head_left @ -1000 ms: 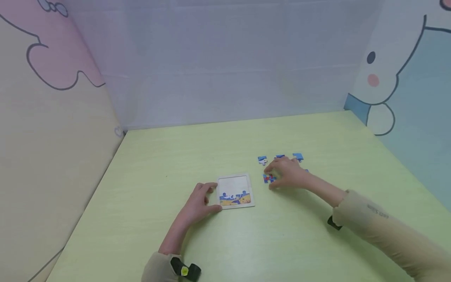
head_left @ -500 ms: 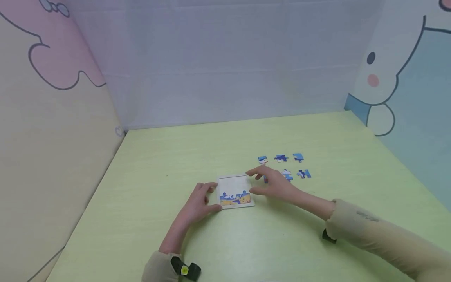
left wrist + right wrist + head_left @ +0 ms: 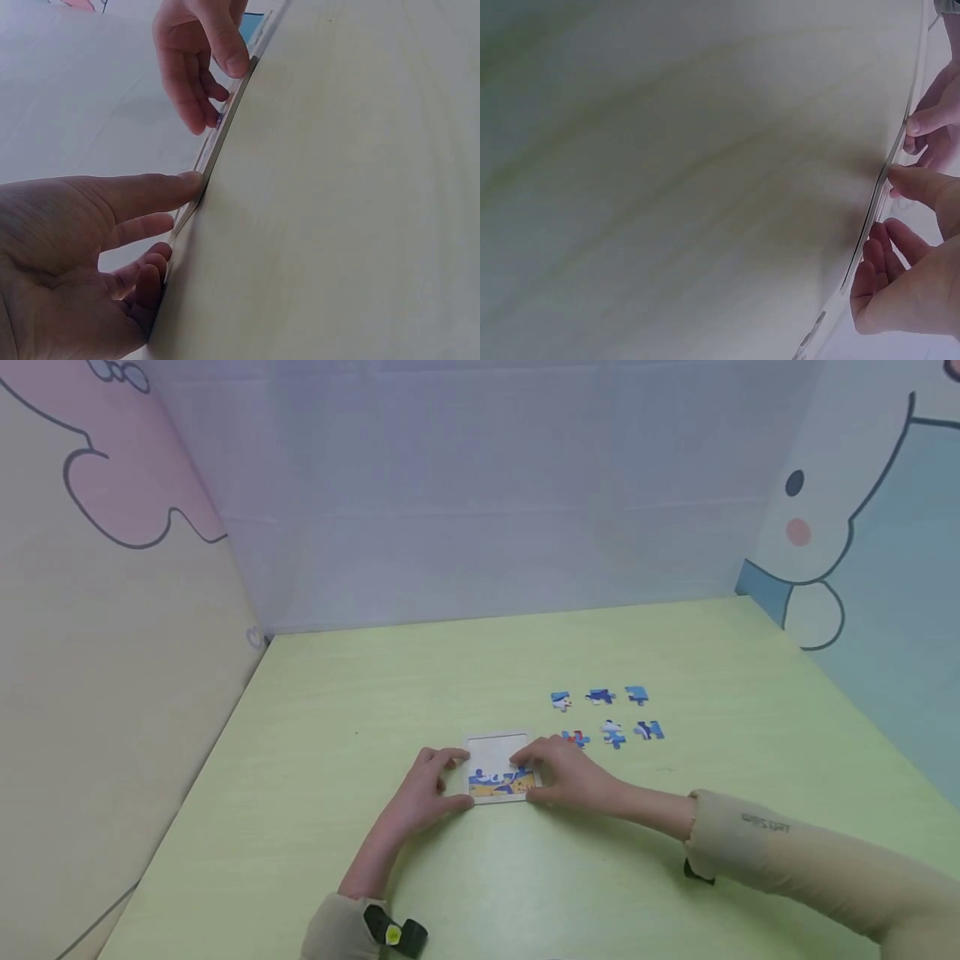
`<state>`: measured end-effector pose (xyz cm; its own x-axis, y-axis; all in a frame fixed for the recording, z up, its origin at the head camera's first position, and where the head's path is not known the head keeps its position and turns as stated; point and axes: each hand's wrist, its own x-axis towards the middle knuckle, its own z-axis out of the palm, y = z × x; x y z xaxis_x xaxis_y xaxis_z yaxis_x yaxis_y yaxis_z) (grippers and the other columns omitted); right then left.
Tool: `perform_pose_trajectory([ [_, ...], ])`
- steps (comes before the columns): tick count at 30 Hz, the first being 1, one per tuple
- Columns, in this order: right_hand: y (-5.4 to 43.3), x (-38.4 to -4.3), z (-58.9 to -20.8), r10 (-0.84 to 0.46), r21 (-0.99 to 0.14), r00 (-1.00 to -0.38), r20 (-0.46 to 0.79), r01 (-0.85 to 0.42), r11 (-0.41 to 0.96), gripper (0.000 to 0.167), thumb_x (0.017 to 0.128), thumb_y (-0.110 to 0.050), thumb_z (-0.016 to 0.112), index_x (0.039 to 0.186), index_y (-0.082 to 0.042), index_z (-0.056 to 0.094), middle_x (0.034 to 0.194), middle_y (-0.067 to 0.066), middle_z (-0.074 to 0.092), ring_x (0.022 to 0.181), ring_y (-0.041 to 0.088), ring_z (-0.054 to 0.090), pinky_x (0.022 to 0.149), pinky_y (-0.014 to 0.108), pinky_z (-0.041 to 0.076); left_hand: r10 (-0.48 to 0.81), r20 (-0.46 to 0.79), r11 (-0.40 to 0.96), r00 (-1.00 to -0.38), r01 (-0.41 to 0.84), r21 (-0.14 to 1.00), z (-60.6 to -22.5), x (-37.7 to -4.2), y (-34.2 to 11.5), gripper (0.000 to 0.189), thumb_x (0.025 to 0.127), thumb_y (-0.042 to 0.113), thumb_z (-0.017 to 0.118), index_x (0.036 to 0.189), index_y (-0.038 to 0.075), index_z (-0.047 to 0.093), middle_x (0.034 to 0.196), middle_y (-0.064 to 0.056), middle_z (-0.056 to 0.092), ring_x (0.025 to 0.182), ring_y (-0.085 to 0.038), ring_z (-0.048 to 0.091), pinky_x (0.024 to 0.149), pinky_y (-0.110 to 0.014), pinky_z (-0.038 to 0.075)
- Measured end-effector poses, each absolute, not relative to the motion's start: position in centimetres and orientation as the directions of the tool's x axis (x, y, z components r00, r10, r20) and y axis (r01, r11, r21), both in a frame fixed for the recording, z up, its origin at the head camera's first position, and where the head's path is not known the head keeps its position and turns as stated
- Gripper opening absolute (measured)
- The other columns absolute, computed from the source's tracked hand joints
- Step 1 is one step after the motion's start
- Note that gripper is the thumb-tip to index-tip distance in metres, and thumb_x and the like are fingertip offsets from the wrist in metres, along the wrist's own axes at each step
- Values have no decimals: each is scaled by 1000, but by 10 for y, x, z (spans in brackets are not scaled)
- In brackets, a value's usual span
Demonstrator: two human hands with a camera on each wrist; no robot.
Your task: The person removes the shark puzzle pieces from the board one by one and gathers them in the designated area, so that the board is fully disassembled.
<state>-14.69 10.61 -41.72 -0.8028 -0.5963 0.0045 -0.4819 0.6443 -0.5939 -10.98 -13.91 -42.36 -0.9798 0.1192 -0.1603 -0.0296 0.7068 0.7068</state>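
A small white puzzle tray lies on the table, with yellow and blue pieces set along its near side and bare white board behind them. My left hand rests at the tray's left side, thumb at the near left corner and forefinger higher on that edge. From the right, my right hand touches the tray, thumb by the near right corner and forefinger over the pieces. In the left wrist view, the left hand has its thumb against the tray's edge. Whether anything is under the right fingertips is hidden.
Several loose jigsaw pieces lie in two rows right of the tray, among them a red and blue piece, a dark blue piece and a blue piece. Walls stand behind the pale green table and along both sides.
My right hand has moved left from above the loose pieces onto the tray's right side, uncovering those pieces. The left hand has stayed at the tray's left edge.
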Motion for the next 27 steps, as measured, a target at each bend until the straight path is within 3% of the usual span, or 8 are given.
perform_pose_trajectory([
  [5,104,-146,-417,-619,-579,-786,6,-507,638,43,78,-11,78,120,-10,69,115,2,69,105,16,56,95,38,44,128,-168,705,-977,-30,709,-422,-110,-139,37,80,18,81,113,21,63,117,-8,47,92,-20,47,74,-30,39],
  [11,104,-147,-414,-654,-589,-756,-13,-523,616,36,80,-9,74,115,-13,72,117,3,65,113,21,55,99,42,43,133,-174,711,-976,-28,702,-422,-111,-139,27,81,17,81,101,22,63,113,-8,44,92,-21,47,76,-31,39],
  [19,103,-149,-409,-696,-541,-718,-16,-579,610,35,80,-10,75,115,-14,73,115,5,61,107,18,53,92,36,44,141,-168,705,-976,-20,709,-421,-111,-138,29,81,16,81,103,21,64,113,-9,44,92,-22,47,76,-31,40],
  [27,101,-148,-409,-688,-559,-726,-11,-566,606,37,79,-6,75,115,-12,72,114,5,57,101,16,52,87,29,45,153,-162,714,-975,-4,700,-420,-110,-137,29,81,15,80,105,22,65,115,-10,44,93,-22,47,78,-32,41],
])
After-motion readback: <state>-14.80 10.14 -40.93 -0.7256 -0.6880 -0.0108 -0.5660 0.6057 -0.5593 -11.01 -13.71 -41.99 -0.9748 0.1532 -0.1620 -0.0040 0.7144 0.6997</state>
